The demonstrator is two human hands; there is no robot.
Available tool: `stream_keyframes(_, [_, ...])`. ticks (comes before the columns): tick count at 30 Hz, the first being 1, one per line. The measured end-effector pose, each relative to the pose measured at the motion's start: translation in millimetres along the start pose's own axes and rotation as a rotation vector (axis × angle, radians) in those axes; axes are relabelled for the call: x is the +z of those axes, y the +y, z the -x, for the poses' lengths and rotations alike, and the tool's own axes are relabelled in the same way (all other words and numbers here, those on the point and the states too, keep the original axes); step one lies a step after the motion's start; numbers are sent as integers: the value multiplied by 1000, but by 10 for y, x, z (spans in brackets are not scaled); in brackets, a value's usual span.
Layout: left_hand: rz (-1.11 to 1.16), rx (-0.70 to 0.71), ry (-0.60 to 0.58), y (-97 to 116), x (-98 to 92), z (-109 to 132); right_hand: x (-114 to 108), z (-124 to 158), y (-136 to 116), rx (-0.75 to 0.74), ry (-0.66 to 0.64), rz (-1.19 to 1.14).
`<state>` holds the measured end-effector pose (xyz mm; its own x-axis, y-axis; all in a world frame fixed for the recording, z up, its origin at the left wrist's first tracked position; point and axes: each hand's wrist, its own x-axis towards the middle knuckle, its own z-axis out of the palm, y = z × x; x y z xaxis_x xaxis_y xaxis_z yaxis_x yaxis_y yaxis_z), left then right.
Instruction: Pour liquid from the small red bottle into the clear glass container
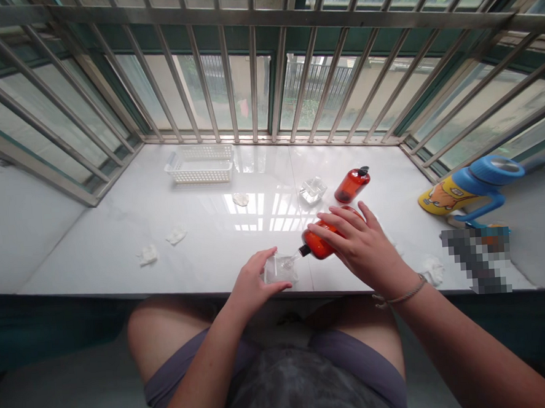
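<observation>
Item: orange bottle tipped into small clear container, near edge of white sill

We log R hand w/ fingers wrapped over the orange bottle, laid near-horizontal, nozzle pointing left & down so it meets the clear container; L hand has thumb & fingers curled round that container, prob. to steady it at the nozzle. Both sit at the front edge of the sill, close to our lap. Also present: 2nd orange bottle lying on its side, well behind; another clear container just left of it; white basket at the back by the window bars; crumpled wipes to the left; blue-capped kids' flask far right, tipped over
</observation>
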<state>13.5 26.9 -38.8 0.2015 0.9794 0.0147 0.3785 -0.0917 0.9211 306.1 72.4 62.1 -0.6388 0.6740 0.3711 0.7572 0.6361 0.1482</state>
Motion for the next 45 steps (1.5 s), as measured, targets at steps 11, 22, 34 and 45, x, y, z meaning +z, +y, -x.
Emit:
stream_keyframes(11, [3, 9, 3, -17, 0, -11, -13, -2, 6, -2, -2, 6])
stream_keyframes(22, [-7, 1, -2, -21, 0, -19, -35, -14, -2, 1, -2, 10])
stream_keyframes(34, [-19, 8, 3, -24, -3, -17, -78, -44, 2, -9, 4, 23])
stream_keyframes(45, [-12, 15, 5, 2, -6, -18, -87, -56, -12, -38, 1, 39])
